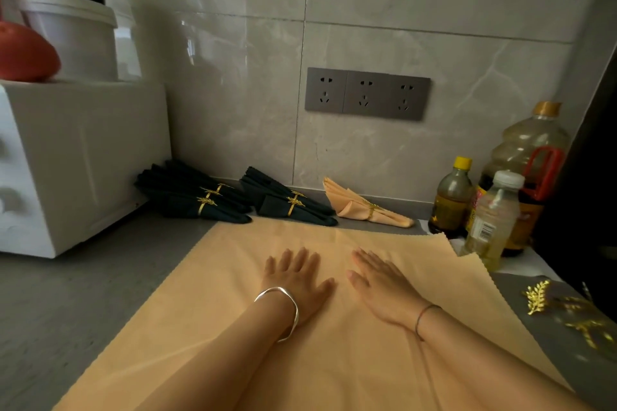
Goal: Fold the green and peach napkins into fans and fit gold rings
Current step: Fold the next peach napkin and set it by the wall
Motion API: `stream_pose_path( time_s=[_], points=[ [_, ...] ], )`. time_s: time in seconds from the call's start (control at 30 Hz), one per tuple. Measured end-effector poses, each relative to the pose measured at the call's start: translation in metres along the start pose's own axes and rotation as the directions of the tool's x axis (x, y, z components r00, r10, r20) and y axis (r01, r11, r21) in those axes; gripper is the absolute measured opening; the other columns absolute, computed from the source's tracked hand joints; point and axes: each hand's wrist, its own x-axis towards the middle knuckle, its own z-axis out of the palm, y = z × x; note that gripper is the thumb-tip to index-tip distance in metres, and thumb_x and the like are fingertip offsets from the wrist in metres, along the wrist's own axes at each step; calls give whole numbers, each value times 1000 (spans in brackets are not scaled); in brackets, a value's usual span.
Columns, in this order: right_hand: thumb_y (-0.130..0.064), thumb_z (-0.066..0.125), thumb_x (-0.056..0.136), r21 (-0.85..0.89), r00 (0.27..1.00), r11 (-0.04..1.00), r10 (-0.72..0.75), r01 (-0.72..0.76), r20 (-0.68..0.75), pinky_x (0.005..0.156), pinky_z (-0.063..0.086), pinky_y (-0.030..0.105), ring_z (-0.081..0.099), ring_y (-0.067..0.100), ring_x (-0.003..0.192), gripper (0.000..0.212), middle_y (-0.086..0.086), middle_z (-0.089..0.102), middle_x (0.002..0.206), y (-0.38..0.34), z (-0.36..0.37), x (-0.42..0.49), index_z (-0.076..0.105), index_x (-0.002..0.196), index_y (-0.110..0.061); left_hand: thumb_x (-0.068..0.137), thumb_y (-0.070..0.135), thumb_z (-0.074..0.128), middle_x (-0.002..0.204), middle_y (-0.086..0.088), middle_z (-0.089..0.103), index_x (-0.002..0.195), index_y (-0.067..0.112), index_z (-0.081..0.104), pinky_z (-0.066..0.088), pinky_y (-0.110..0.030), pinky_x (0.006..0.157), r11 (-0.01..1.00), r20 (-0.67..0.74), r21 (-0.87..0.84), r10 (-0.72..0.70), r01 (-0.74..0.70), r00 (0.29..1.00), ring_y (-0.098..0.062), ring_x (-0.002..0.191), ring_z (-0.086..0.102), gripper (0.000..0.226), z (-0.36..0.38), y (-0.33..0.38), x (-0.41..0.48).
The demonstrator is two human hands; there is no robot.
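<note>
A peach napkin [207, 294] lies spread flat on the grey counter in front of me. My left hand [295, 277] and my right hand [380, 287] rest palm down on its middle, side by side, fingers straight. Against the wall lie two piles of dark green fan-folded napkins [197, 193] [287, 202], each napkin bound with a gold ring. A folded peach napkin [360, 205] with a gold ring lies to their right. Loose gold leaf-shaped rings [537, 297] lie on the counter at the right.
A white appliance [66, 160] stands at the left with a white tub [73, 33] and a red object [23, 53] on top. Several oil and sauce bottles [494, 220] crowd the right. A grey socket strip [367, 93] is on the tiled wall.
</note>
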Motion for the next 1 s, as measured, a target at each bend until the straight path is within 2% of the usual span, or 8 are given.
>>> stream_pose_path(
  time_s=[0.23,0.43,0.53,0.6,0.7,0.8,0.9,1.0],
  points=[
    [-39,25,102,188,997,982,34,-21,-67,117,6,28,8,11,145,52,-6,8,158,-1,-14,-40,15,151,-22,98,54,19,160,5,6,152,29,9,3,-43,119,999,-27,12,43,-43,999,-20,147,3,60,-14,2,-23],
    [-45,34,99,180,996,982,-54,65,-68,117,4,23,4,5,144,58,-13,7,157,-2,-18,-152,15,150,-27,93,64,21,159,11,1,151,38,4,0,-40,118,974,66,-39,227,-225,972,-16,147,0,66,-13,17,-125],
    [-49,36,96,198,993,974,-96,108,-70,107,-1,10,1,-1,142,60,-24,7,151,-8,-16,-218,15,149,-29,69,85,3,158,15,-4,149,44,-2,-5,-38,118,940,89,-13,342,-342,936,-14,147,-6,90,-8,20,-188],
    [-66,28,87,145,990,980,-128,135,-55,102,-9,3,-4,-7,139,73,-30,1,144,-14,-14,-259,9,148,-31,58,88,-2,157,17,-8,146,48,-5,-8,-36,117,912,75,-9,409,-409,910,-13,146,-11,97,-4,23,-224],
    [-87,4,65,40,983,982,-181,182,-29,100,-16,1,-15,-13,134,98,-30,-11,146,-19,-6,-305,-1,148,-35,66,86,10,155,21,-13,144,52,-9,-11,-34,116,882,62,14,469,-471,881,-11,145,-15,87,2,27,-260],
    [-83,14,75,-63,980,978,-198,197,-15,111,-14,14,-22,-9,136,87,-27,-22,147,-25,3,-338,-13,145,-38,72,86,25,156,20,-10,145,50,-9,-5,-39,117,861,7,71,504,-503,864,-16,146,-9,88,10,27,-280],
    [-83,27,79,-187,973,963,-214,195,-86,114,1,27,-2,5,145,92,-14,-5,157,-33,17,-363,0,150,-32,66,93,31,155,9,25,150,38,16,28,-50,108,823,-44,205,549,-530,835,-27,139,32,102,18,29,-299],
    [-79,41,73,-321,986,939,-154,125,-65,106,20,36,31,19,139,100,1,25,155,-39,30,-369,19,150,-19,59,94,35,153,4,31,151,31,19,39,-52,101,806,-37,265,556,-529,830,-31,133,41,112,25,28,-305]
  ],
)
